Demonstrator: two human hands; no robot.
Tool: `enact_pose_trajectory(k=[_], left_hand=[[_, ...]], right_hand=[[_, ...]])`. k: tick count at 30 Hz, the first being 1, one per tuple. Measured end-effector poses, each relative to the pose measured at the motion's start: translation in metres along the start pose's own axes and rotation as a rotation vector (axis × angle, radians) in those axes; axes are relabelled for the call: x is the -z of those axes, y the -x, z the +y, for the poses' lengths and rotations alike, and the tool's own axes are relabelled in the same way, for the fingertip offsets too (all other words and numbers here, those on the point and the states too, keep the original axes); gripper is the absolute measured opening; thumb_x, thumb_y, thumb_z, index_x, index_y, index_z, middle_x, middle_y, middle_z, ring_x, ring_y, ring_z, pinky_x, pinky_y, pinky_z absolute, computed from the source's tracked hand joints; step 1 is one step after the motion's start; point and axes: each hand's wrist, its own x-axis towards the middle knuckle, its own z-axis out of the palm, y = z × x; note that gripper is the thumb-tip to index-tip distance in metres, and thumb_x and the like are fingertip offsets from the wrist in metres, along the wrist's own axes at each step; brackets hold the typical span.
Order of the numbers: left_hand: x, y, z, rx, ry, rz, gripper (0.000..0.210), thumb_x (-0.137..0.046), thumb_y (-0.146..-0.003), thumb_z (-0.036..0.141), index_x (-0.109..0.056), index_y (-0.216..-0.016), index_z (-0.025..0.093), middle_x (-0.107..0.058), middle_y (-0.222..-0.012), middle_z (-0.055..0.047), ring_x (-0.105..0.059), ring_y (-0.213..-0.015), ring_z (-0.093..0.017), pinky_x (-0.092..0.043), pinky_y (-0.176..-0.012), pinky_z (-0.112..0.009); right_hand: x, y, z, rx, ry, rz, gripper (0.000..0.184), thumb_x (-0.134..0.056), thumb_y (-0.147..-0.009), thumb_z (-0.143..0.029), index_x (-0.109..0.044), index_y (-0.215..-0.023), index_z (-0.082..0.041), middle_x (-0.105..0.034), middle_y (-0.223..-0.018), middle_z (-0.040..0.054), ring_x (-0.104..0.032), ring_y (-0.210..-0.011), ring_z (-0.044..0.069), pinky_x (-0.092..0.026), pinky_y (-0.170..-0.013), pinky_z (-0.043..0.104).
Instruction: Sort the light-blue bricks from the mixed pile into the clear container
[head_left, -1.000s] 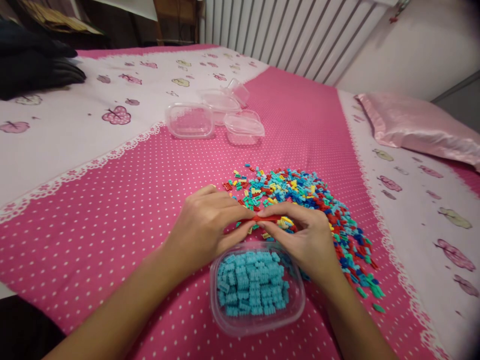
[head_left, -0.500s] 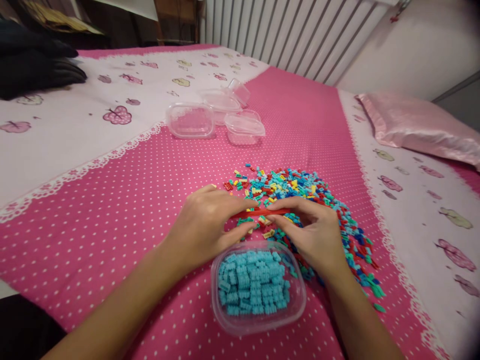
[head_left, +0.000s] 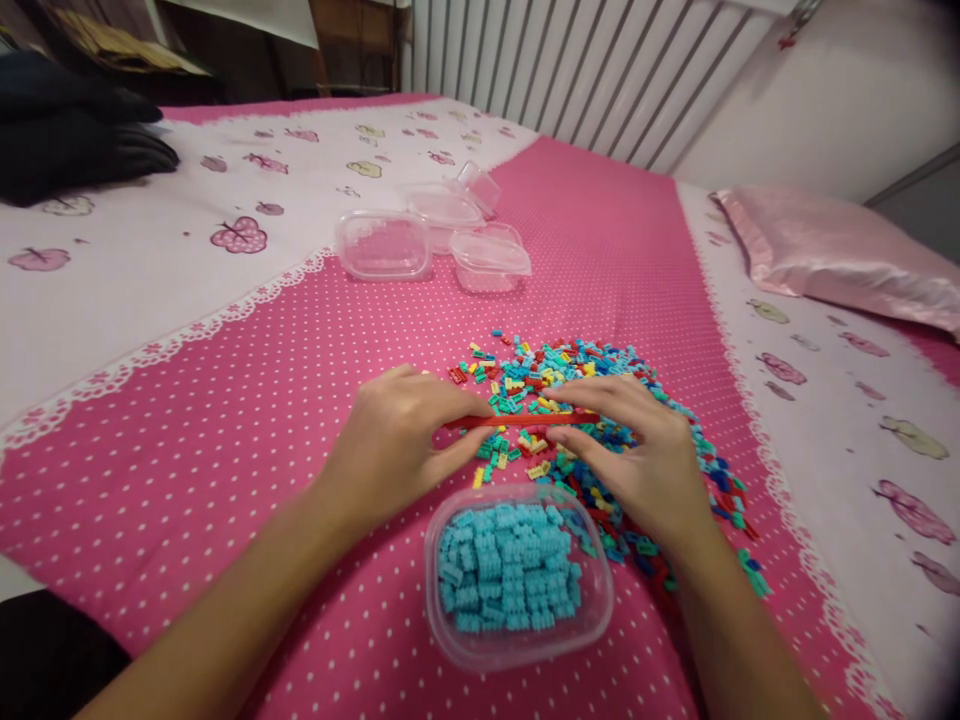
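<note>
A thin red strip lies level over the loose blocks. My left hand pinches its left end between thumb and fingers. The thumb and fingers of my right hand are spread apart around its right end, with a gap on either side. Whether the strip is one piece or joined blocks I cannot tell. Beneath and beyond both hands spreads a pile of small coloured blocks, partly hidden by the right hand. In front of my hands stands a clear plastic container holding light blue blocks.
Farther back on the pink dotted bedspread stand several clear containers. A pink pillow lies at the right. Dark cloth rests at the far left, and a white radiator is behind the bed.
My right hand has loosened and moved slightly right, its fingers opening off the red strip. The left hand has shifted a little left, still pinching the strip.
</note>
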Motion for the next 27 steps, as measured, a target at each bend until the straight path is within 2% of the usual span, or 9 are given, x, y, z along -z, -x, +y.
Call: enact_pose_trajectory(k=[2, 5, 13, 27], left_hand=[[-0.002, -0.001, 0.002, -0.022, 0.004, 0.006, 0.007, -0.070, -0.091, 0.023, -0.075, -0.096, 0.020, -0.079, -0.088, 0.003, -0.070, -0.074, -0.015, -0.045, -0.071, -0.031], [-0.006, -0.002, 0.006, -0.046, 0.024, 0.016, 0.007, -0.072, -0.091, 0.024, -0.075, -0.095, 0.020, -0.079, -0.087, 0.003, -0.069, -0.074, -0.015, -0.044, -0.071, -0.031], [-0.008, -0.002, 0.009, -0.064, 0.059, 0.056, 0.010, -0.072, -0.092, 0.028, -0.075, -0.093, 0.019, -0.079, -0.083, 0.001, -0.067, -0.070, -0.015, -0.046, -0.070, -0.031], [-0.006, -0.002, 0.011, -0.094, 0.048, 0.039, 0.008, -0.069, -0.094, 0.027, -0.073, -0.094, 0.020, -0.079, -0.085, 0.003, -0.068, -0.072, -0.013, -0.047, -0.073, -0.030]], right_hand=[[-0.001, -0.002, -0.007, 0.103, 0.084, 0.002, 0.025, -0.082, -0.083, -0.024, -0.078, -0.107, -0.022, -0.079, -0.102, 0.0050, -0.068, -0.099, 0.023, -0.052, -0.090, 0.041], [-0.005, -0.002, -0.016, 0.148, 0.092, -0.008, 0.015, -0.081, -0.084, -0.023, -0.077, -0.099, -0.020, -0.079, -0.092, 0.0032, -0.067, -0.089, 0.021, -0.051, -0.084, 0.039], [-0.011, 0.000, -0.021, 0.105, 0.016, -0.005, 0.005, -0.079, -0.086, -0.021, -0.074, -0.089, -0.021, -0.078, -0.084, -0.0001, -0.067, -0.083, 0.019, -0.049, -0.079, 0.038], [-0.011, -0.001, -0.024, 0.050, -0.031, -0.033, 0.007, -0.078, -0.087, -0.022, -0.076, -0.091, -0.027, -0.079, -0.086, -0.0012, -0.068, -0.084, 0.020, -0.053, -0.081, 0.040]])
